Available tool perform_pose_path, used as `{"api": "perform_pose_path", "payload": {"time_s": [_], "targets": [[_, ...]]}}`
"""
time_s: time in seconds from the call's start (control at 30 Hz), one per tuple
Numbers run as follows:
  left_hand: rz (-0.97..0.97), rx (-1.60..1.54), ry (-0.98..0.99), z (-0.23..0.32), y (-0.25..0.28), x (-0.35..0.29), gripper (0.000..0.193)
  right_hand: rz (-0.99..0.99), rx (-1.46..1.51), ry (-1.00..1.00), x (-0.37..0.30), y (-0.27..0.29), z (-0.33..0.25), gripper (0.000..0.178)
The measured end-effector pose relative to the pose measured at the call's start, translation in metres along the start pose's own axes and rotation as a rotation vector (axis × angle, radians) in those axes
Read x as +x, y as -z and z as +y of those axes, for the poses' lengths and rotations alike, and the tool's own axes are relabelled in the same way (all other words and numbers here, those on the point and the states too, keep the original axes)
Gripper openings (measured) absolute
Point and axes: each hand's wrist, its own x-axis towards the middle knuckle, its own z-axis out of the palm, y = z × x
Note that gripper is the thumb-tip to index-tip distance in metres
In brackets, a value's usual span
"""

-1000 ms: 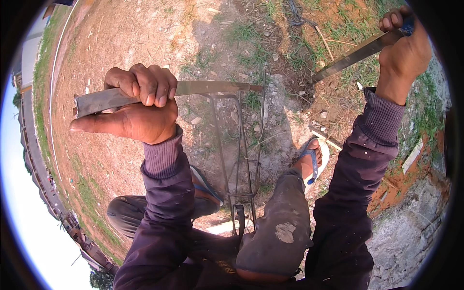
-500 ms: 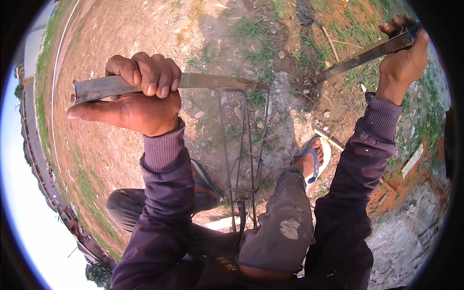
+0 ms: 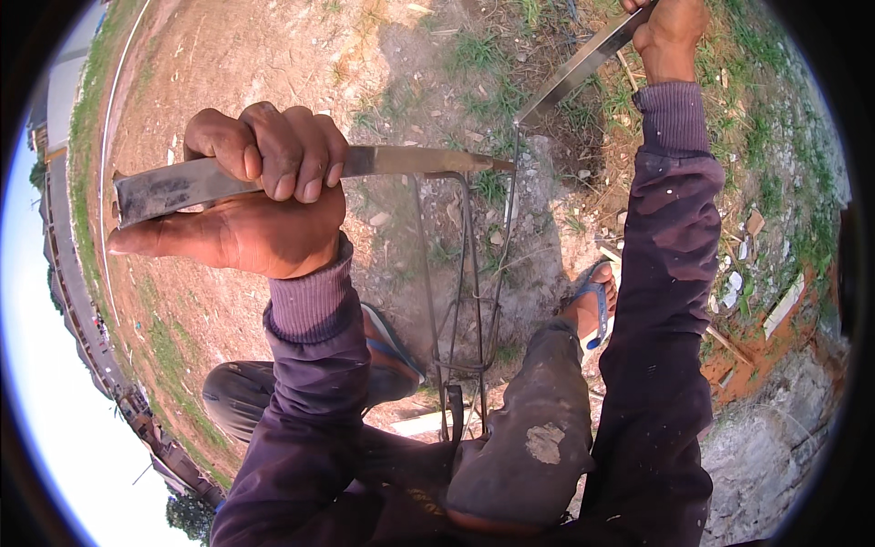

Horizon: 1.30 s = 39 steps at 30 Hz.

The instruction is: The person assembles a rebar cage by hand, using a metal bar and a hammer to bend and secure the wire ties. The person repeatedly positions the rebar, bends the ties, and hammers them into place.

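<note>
My left hand [image 3: 269, 196] is wrapped around a long metal strip [image 3: 410, 159] held almost level, its thumb stretched along the underside. The strip's broad, dark, ragged end juts out to the left. Its narrower end reaches right, over the top of a bent-rod metal stand [image 3: 468, 264] between my legs; whether they touch is hard to tell. At the upper right my right hand [image 3: 673, 32] grips a machete-like flat blade [image 3: 583, 64], slanting down toward the strip's right end, a short gap away. The picture's edge cuts off part of that hand, and its handle is hidden.
Dry soil with grass tufts [image 3: 478, 55] and stone chips lies ahead. My sandalled foot [image 3: 597, 305] is right of the stand, the other on the left. A grey rock surface [image 3: 766, 456] is at lower right, with a pale wood piece [image 3: 784, 305] above it.
My right hand has moved left and up with the blade, bringing its far end closer to the strip's right end. The left hand and strip have shifted only slightly.
</note>
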Motion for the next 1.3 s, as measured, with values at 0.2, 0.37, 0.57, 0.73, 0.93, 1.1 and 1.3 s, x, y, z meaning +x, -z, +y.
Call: {"api": "perform_pose_path", "payload": {"time_s": [0.2,0.37,0.57,0.73,0.93,1.1,1.3], "targets": [[0.012,0.031,-0.027,-0.003,-0.006,0.001,0.086,0.367,-0.351,0.115,0.032,-0.041,0.045,0.043],[-0.045,0.001,0.021,-0.002,-0.005,0.003,0.086,0.422,-0.521,0.04,0.037,-0.04,0.077,0.045],[-0.17,-0.017,0.044,-0.001,0.001,0.006,0.086,0.344,-0.545,0.133,0.046,-0.05,0.086,0.047],[-0.188,-0.016,0.049,-0.002,0.001,0.006,0.086,0.345,-0.681,0.085,0.052,-0.057,0.077,0.048],[-0.232,-0.031,0.056,-0.003,0.002,0.008,0.086,0.342,-0.651,0.042,0.057,-0.053,0.095,0.048],[-0.216,-0.03,0.038,-0.004,0.003,0.006,0.085,0.329,-0.754,0.081,0.061,-0.044,0.105,0.048],[-0.325,-0.071,0.057,-0.002,0.001,0.011,0.085,0.349,-0.893,-0.025,0.057,-0.021,0.131,0.052]]}}
